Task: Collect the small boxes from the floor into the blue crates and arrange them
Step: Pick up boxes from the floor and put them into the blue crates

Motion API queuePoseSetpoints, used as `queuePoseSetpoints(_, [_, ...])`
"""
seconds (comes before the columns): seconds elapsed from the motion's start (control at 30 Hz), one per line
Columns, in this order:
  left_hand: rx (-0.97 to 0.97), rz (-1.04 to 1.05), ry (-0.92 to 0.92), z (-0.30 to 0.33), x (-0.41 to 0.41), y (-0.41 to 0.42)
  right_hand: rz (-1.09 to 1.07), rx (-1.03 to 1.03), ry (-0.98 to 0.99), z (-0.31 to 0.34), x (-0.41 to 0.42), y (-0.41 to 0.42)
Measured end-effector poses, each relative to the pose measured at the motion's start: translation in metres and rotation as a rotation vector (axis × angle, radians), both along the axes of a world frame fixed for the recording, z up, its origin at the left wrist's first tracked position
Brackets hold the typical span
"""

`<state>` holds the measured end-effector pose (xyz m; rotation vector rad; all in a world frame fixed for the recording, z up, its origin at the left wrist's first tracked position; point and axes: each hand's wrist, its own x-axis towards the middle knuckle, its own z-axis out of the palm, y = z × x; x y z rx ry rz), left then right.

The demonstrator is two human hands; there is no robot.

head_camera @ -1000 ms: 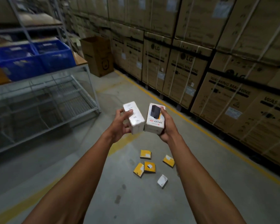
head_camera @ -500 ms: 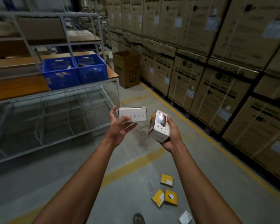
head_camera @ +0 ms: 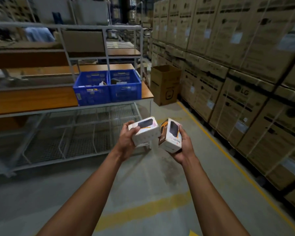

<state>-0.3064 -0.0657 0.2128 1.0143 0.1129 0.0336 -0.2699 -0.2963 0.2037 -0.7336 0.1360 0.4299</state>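
Gripping one small white box (head_camera: 144, 132), the left hand (head_camera: 126, 142) curls round it; the right hand (head_camera: 183, 147) clasps a second box (head_camera: 170, 136) just beside; two blue crates (head_camera: 107, 88) sit ahead on the worktop (head_camera: 32, 99), seemingly holding items.

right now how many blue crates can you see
2. The left crate and right crate sit side by side, touching, at the shelf's right end. Others may be hidden beyond the frame.

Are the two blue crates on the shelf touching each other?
Touching: the head view shows the left blue crate and right blue crate side by side, walls meeting, no gap.
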Motion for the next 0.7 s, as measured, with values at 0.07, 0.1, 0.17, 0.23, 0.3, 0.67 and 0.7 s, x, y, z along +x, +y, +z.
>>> queuePoseSetpoints(0.07, [-0.050,0.135,-0.020,-0.003,0.031,0.014,-0.013,-0.041,0.010,0.006,0.035,0.019])
queuePoseSetpoints(0.1, [-0.078,0.206,-0.022,-0.005,0.046,0.022,-0.025,-0.055,0.007,0.006,0.053,0.030])
queuePoseSetpoints(0.17, [-0.124,0.311,-0.011,-0.012,0.078,0.043,-0.047,-0.075,0.030,0.006,0.086,0.050])
queuePoseSetpoints(0.23, [-0.159,0.362,0.008,-0.019,0.107,0.063,-0.079,-0.101,0.051,0.005,0.116,0.068])
queuePoseSetpoints(0.3, [-0.188,0.387,0.027,-0.031,0.136,0.084,-0.114,-0.102,0.057,0.004,0.147,0.088])
queuePoseSetpoints(0.67, [-0.187,0.355,0.087,-0.047,0.331,0.215,-0.170,-0.099,0.107,-0.006,0.345,0.218])
queuePoseSetpoints(0.7, [-0.169,0.349,0.095,-0.046,0.350,0.229,-0.173,-0.108,0.111,-0.003,0.364,0.231])
